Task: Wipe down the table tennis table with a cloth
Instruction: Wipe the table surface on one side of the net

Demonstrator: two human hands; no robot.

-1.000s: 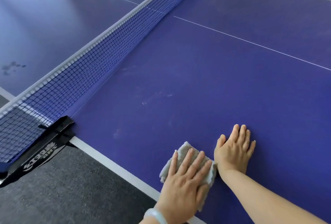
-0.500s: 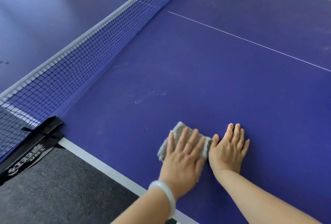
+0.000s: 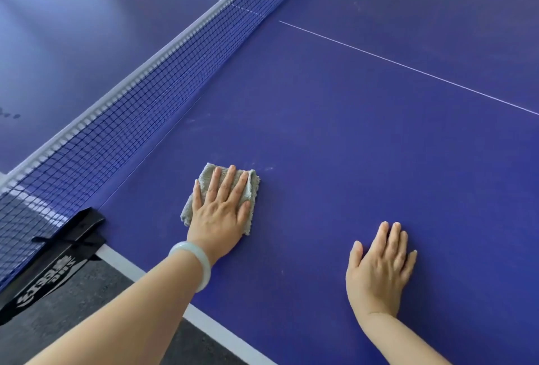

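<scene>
A blue table tennis table (image 3: 364, 137) fills the view. A folded grey cloth (image 3: 253, 186) lies flat on it, some way in from the near side edge. My left hand (image 3: 220, 213) presses down on the cloth with straight, spread fingers; a pale bangle sits on that wrist. My right hand (image 3: 379, 268) rests flat on the bare table surface to the right, well apart from the cloth. Faint whitish smudges (image 3: 262, 168) mark the surface just beyond the cloth.
The blue net (image 3: 140, 108) with its white top band runs diagonally from lower left to upper centre. Its black clamp (image 3: 58, 251) grips the table's near edge at the left. A white centre line (image 3: 408, 68) crosses the right half. Dark grey floor (image 3: 67, 324) lies below the edge.
My left hand has pushed the cloth forward, away from the table's edge and toward the net. The two hands, side by side before, are now well apart.
</scene>
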